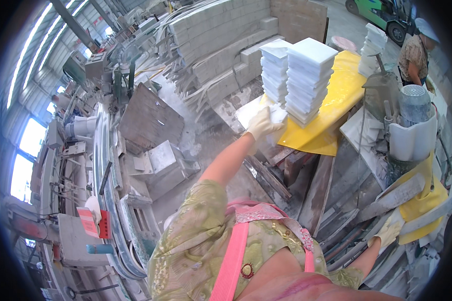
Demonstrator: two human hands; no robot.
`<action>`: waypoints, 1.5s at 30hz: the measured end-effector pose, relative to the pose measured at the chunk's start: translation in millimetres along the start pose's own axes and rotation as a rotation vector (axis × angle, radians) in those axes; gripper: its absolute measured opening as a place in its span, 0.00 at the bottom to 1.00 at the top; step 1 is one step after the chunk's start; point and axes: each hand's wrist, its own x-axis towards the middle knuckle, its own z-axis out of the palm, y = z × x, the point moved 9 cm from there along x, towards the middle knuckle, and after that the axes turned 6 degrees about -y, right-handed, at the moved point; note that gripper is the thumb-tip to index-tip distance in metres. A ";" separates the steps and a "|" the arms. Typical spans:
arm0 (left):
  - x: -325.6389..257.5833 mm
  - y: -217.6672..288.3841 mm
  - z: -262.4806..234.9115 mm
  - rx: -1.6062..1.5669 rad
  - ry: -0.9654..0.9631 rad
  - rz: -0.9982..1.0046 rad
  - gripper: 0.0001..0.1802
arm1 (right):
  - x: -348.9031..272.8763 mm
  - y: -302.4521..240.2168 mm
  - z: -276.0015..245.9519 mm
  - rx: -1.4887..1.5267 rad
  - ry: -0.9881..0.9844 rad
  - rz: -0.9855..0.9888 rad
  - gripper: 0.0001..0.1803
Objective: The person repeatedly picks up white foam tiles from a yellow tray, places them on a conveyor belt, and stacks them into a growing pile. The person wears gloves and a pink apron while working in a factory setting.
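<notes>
Pale dusty workshop floor (pixel 206 143) and a grey block wall (pixel 221 45) back the head view. Left hand (pixel 262 125), cream-gloved, is closed on a small white block (pixel 278 116) beside the tall, ragged-edged white tile stack (pixel 311 75) on the glossy yellow sheet (pixel 344 100). Right hand (pixel 389 231), also gloved, is near long grey slabs (pixel 399 196); its grip cannot be told. Sideways contact could topple the uneven stack.

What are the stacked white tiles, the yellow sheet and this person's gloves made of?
Tiles: probably stone, perhaps marble, judging by their smooth, bright white tops. Yellow sheet: likely plastic or coated cloth; it looks glossy, with shiny wrinkles. Gloves: thin rubber or fabric; the matt cream surface leaves it open.
</notes>
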 end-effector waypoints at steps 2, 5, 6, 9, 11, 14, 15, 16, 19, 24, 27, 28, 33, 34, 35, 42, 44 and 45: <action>-0.2 6.7 -3.7 -0.009 0.060 0.068 0.48 | -13.4 0.5 -3.6 0.044 -0.073 -0.014 0.43; -11.6 11.0 -4.1 -0.137 0.075 0.082 0.53 | -56.0 0.9 -34.2 0.364 -0.021 -0.037 0.37; -15.0 2.8 4.0 -0.169 -0.004 -0.036 0.56 | -81.1 -8.3 -55.0 0.530 0.104 -0.184 0.35; -26.7 -7.3 21.6 -0.514 -0.171 -0.138 0.40 | -124.3 15.6 -23.5 1.366 -0.159 0.257 0.33; -18.8 15.7 17.8 -0.525 -0.208 0.134 0.41 | -132.9 8.2 -57.6 0.312 0.118 0.039 0.27; -5.1 25.6 13.7 -0.505 -0.135 0.311 0.40 | -141.5 8.1 -50.3 0.098 0.158 0.014 0.30; 1.8 12.8 7.6 -0.360 -0.042 0.180 0.43 | -143.5 10.4 -41.9 0.092 0.065 0.017 0.32; 4.6 14.8 6.0 -0.380 -0.032 0.222 0.42 | -149.2 12.3 -44.1 0.193 0.073 -0.024 0.32; -4.1 13.2 10.5 -0.394 -0.088 0.152 0.38 | -171.3 39.8 -49.5 0.856 -0.109 -0.061 0.28; -39.9 44.3 4.0 -0.417 -0.158 0.146 0.35 | -222.1 47.2 -103.8 0.493 -0.152 -0.345 0.39; -48.6 49.9 3.7 -0.449 -0.164 0.111 0.35 | -225.9 21.6 -100.4 0.087 -0.193 -0.361 0.44; -48.5 48.2 3.1 -0.463 -0.155 0.100 0.36 | -223.5 9.8 -100.3 0.044 -0.165 -0.380 0.46; -39.8 38.8 8.4 -0.511 -0.193 0.117 0.37 | -212.9 -6.4 -81.1 -0.310 -0.187 -0.198 0.35; -38.0 36.9 10.1 -0.535 -0.210 0.101 0.37 | -212.1 -11.4 -88.0 -0.274 -0.110 -0.223 0.32; -36.9 36.5 9.1 -0.514 -0.200 0.101 0.37 | -210.6 -12.8 -97.1 -0.263 -0.026 -0.231 0.29; -27.7 27.8 9.9 -0.455 -0.150 0.086 0.41 | -159.0 -2.0 -139.5 0.019 0.207 -0.259 0.09; -18.1 14.3 13.6 -0.456 -0.154 0.071 0.42 | -135.6 -7.3 -131.1 -0.022 0.159 -0.261 0.17; -11.7 7.7 15.1 -0.460 -0.157 0.077 0.43 | -123.4 -10.7 -125.0 -0.056 0.132 -0.249 0.20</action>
